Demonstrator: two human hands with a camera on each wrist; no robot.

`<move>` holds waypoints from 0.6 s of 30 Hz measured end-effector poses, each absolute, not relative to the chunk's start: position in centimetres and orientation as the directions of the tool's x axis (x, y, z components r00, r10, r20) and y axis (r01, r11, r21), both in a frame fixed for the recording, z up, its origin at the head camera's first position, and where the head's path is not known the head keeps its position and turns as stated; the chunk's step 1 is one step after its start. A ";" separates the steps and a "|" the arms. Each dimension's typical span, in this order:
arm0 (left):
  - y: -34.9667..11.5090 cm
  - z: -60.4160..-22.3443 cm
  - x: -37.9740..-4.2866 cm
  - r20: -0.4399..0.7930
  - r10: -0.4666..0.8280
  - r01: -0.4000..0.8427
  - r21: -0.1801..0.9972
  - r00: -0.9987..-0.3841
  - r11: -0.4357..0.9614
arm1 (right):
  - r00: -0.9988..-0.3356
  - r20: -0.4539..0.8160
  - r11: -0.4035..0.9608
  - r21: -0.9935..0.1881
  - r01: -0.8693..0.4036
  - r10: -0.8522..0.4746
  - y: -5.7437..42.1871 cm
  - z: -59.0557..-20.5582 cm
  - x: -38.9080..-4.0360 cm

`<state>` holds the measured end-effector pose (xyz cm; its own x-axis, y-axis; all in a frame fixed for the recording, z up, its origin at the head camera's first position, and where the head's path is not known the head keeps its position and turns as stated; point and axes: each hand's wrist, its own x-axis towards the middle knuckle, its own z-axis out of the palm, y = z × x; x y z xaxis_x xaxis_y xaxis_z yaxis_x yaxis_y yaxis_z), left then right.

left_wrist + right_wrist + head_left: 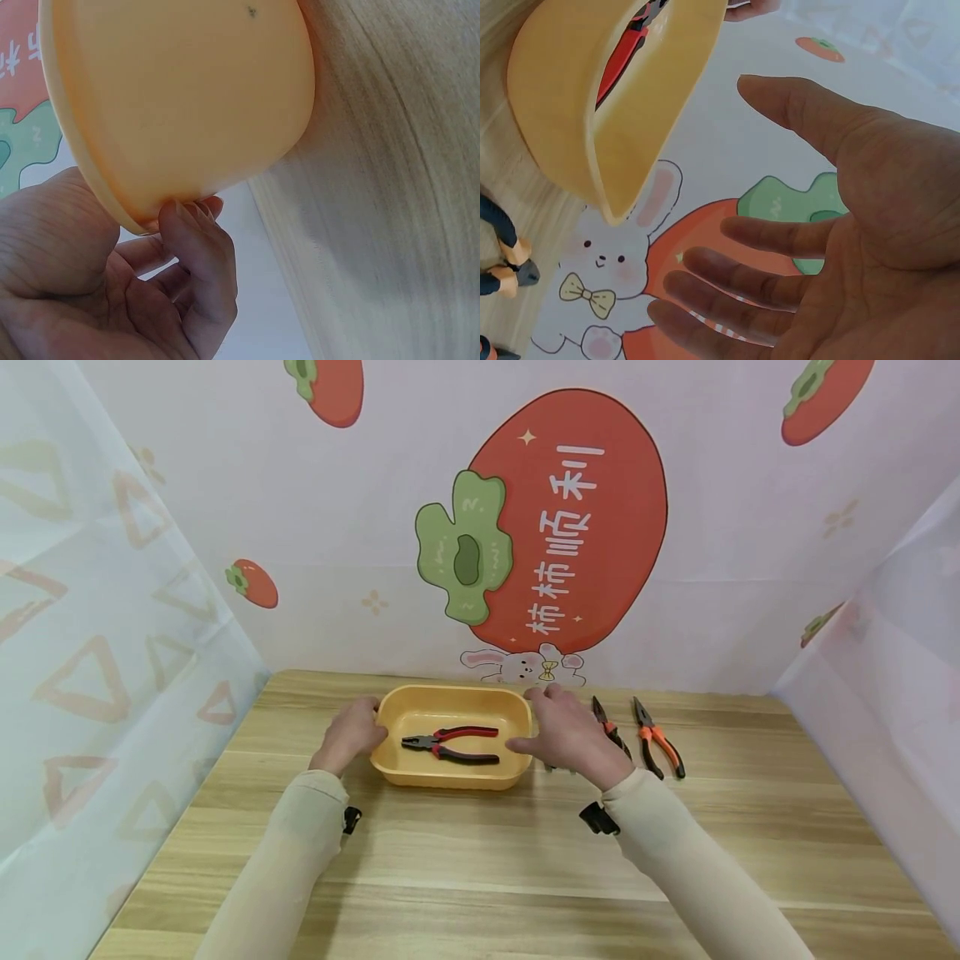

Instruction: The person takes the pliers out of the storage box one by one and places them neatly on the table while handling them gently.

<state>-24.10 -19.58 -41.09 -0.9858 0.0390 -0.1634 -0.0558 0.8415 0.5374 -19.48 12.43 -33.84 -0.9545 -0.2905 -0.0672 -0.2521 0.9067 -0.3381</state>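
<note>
A yellow plastic basin (450,781) stands on the table, with red-and-black combination pliers (450,746) lying inside, jaws to the left. My left hand (350,735) grips the basin's left end, fingers curled at the rim, as the left wrist view shows with the hand (150,277) under the basin's edge (187,97). Beside the right end is my right hand (566,735), fingers spread. In the right wrist view that hand (817,225) holds nothing, and a gap shows between it and the basin (555,105).
To the right lie long-nose pliers (654,739) with orange-and-black handles. Nearer the right hand are other pliers (609,724), their handles partly hidden by the wrist. A patterned sheet (360,635) closes the back of the wooden table (480,852), with more sheeting at both sides.
</note>
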 end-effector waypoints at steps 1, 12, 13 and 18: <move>-19.6 -41.1 -24.1 -0.164 0.039 -0.056 0.538 -0.986 0.841 | -0.953 -0.069 0.906 -0.338 -0.256 -0.295 12.2 -33.9 -19.6; -19.7 -41.2 -24.2 -0.166 0.035 -0.062 0.545 -0.986 0.836 | -0.935 -0.081 0.898 -0.319 -0.303 -0.345 10.2 -34.1 -20.3; -19.7 -41.2 -24.2 -0.164 0.037 -0.059 0.545 -0.986 0.837 | -0.934 -0.082 0.897 -0.320 -0.306 -0.348 10.1 -34.1 -20.4; -19.8 -41.2 -24.1 -0.164 0.042 -0.056 0.553 -0.986 0.831 | -0.931 -0.103 0.896 -0.328 -0.300 -0.350 9.3 -34.3 -20.7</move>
